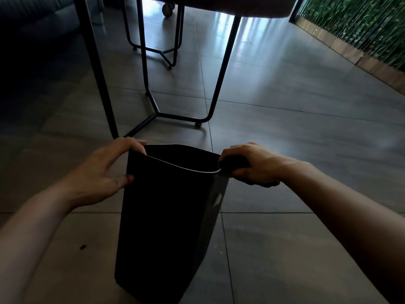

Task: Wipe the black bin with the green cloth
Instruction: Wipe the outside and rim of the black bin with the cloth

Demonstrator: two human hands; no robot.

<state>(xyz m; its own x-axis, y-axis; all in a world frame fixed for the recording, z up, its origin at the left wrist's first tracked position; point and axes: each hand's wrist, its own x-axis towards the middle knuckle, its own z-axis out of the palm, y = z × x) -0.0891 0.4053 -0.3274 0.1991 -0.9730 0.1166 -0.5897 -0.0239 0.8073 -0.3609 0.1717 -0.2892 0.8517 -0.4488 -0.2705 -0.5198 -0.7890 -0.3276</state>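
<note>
Black bin [168, 216] stands on the tiled floor [285, 150], just before the table legs [151, 99]. We grip its rim: left hand [103, 170] and right hand [252, 165], fingers curled over opposite edges.

Home lounge: tiled floor [285, 128], metal-legged table [219, 73], sofa [32, 14].
</note>
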